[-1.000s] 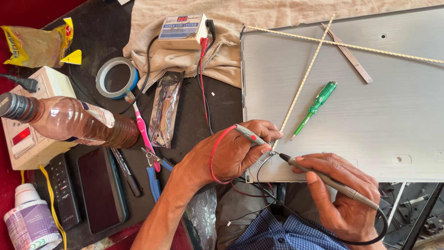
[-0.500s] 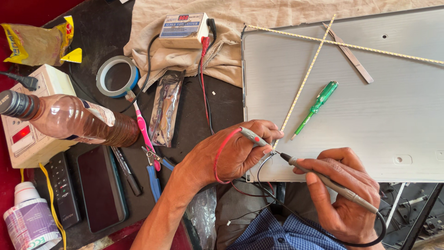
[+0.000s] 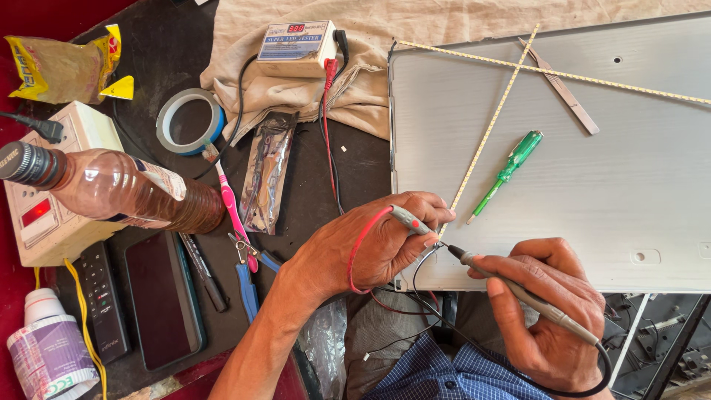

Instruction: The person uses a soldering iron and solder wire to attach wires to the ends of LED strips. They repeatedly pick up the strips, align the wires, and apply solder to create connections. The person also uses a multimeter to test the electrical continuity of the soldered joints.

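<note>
My left hand grips a grey test probe with a red wire, its tip at the near end of a thin pale light strip lying on a grey panel. My right hand holds a second grey probe with a black wire, its point touching the same strip end from the right. Both wires run back to a small tester box with a red display on a beige cloth.
A green screwdriver, a second strip and a flat metal tool lie on the panel. To the left are a brown bottle, tape roll, pink toothbrush, phone, remote, blue-handled pliers and a white power box.
Both hands hold their places. The probe tips stay at the strip's near end, with only slight shifting of the right probe.
</note>
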